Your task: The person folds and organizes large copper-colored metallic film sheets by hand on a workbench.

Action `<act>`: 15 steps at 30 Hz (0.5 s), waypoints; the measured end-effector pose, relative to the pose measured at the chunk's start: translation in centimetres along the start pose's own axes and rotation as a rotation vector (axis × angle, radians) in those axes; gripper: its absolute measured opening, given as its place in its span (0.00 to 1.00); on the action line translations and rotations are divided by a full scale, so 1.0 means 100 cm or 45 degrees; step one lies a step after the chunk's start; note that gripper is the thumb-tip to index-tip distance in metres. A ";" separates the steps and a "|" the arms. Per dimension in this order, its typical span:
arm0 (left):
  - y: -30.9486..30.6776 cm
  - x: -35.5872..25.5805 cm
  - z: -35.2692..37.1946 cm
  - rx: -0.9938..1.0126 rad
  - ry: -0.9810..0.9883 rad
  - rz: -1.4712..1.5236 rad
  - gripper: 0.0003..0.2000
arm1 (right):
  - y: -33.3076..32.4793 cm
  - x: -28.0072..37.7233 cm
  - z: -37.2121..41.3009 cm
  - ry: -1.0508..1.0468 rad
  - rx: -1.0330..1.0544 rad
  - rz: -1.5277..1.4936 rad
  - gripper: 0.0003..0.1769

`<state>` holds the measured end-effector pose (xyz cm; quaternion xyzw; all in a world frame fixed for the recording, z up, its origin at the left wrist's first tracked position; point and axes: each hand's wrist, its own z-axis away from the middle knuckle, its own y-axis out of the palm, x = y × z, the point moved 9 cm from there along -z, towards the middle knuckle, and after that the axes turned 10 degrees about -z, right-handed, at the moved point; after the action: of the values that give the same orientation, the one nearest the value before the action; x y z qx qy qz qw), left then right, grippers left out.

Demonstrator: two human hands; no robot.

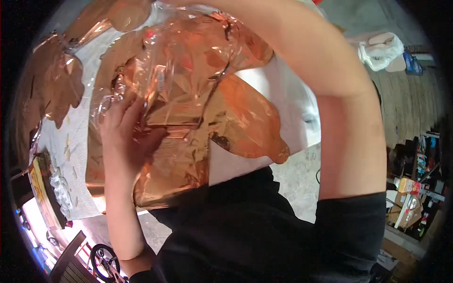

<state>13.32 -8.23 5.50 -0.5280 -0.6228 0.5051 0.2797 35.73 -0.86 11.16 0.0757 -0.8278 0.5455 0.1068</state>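
Observation:
A large crinkled sheet of copper-coloured foil [174, 174], like flat foil balloons, spreads over the white-covered table in front of me. Clear plastic film with a small printed label [161, 80] lies over part of it. My left hand [130, 122] rests on the foil, fingers apart and thumb stretched to the right. A rounded foil piece with a narrow tab [257, 125] sticks out at the right side. My right arm arches over the foil to the top edge, and its hand is beyond the view.
More copper foil pieces [52, 85] lie along the table's left side. A colourful flat box [45, 191] and crumpled clear plastic [61, 191] are near the left edge. To the right are a white plastic bag [381, 51] and cluttered shelves [417, 203]. A wheel [104, 262] shows at lower left.

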 end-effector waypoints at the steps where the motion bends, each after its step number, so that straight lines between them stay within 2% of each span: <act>1: 0.002 0.001 0.001 0.011 -0.009 -0.001 0.30 | -0.005 0.006 0.005 0.091 -0.012 -0.011 0.09; 2: 0.002 0.002 0.001 0.019 -0.024 -0.006 0.30 | -0.009 0.008 0.007 0.175 -0.025 -0.027 0.09; 3: -0.002 0.000 0.002 -0.029 -0.019 0.019 0.30 | -0.003 0.003 0.005 0.138 -0.047 -0.036 0.09; 5: -0.007 0.001 0.002 -0.010 -0.046 0.032 0.30 | 0.015 -0.004 -0.005 -0.062 -0.014 -0.423 0.09; 7: -0.008 0.002 0.002 0.008 -0.093 0.043 0.29 | 0.000 0.016 0.013 -0.081 0.154 -0.661 0.10; 9: -0.010 0.004 0.003 -0.024 -0.090 0.026 0.29 | 0.018 -0.014 0.016 0.021 0.267 -0.589 0.15; 10: -0.010 0.004 0.002 -0.035 -0.076 0.042 0.29 | 0.008 -0.010 0.017 -0.011 0.265 -0.590 0.15; 12: -0.009 0.006 0.003 -0.033 -0.085 0.019 0.30 | 0.005 -0.009 0.030 0.159 0.402 -0.660 0.16; 13: -0.009 0.006 0.003 -0.038 -0.086 0.049 0.30 | 0.005 -0.013 0.032 0.141 0.395 -0.657 0.16; 15: -0.010 0.007 0.003 -0.036 -0.083 0.090 0.31 | 0.010 -0.026 0.035 0.204 0.318 -0.888 0.15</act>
<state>12.46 -7.57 6.23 -0.5369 -0.6196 0.5228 0.2336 37.71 -3.68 8.27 0.3227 -0.6685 0.5772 0.3405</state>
